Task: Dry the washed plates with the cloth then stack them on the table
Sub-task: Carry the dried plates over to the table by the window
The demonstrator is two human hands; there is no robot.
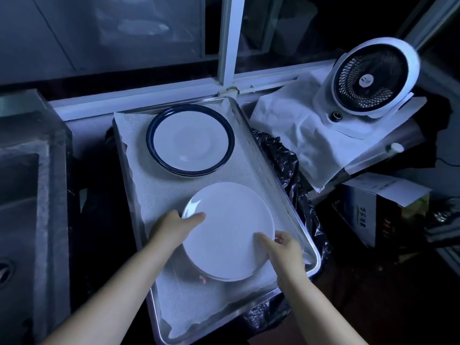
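Head view: top white plate held at both rims, slip and tip risks

Left: dark sink [22,195], well apart from the work.

Left hand [174,227] grasps the white plate [229,232] at its left rim, thumb on the upper face and fingers tucked under. The plate sits at the near-right part of the tray [273,155], on top of at least one more plate [214,277] whose edge shows just below it. Far end of the tray: a stack of blue-rimmed plates [190,140], apart from the white ones. A white liner [149,185] covers the tray floor.

Right hand [286,247] grasps the same plate at its right rim, thumb on top, close to the tray's right edge.

Neither hand holds a cloth. A white sheet [298,135] lies under the fan [373,75] at the far right; I cannot tell whether that is the drying cloth.

Risks, as judged:
- Glazed surface, possibly wet. A thumb-and-finger hold at the rim could slide, and the plate would drop onto the one below and chip.
- Uneven lift tilts the plate, so its low edge may drag the lower plate toward the near edge of the tray.
- Right hand is near the tray rim and could knock it on the way out.
- Fetching a cloth means a one-handed hold, which is the weakest grip.
- Black bag [286,170] beside the right edge could snag a swing to that side.
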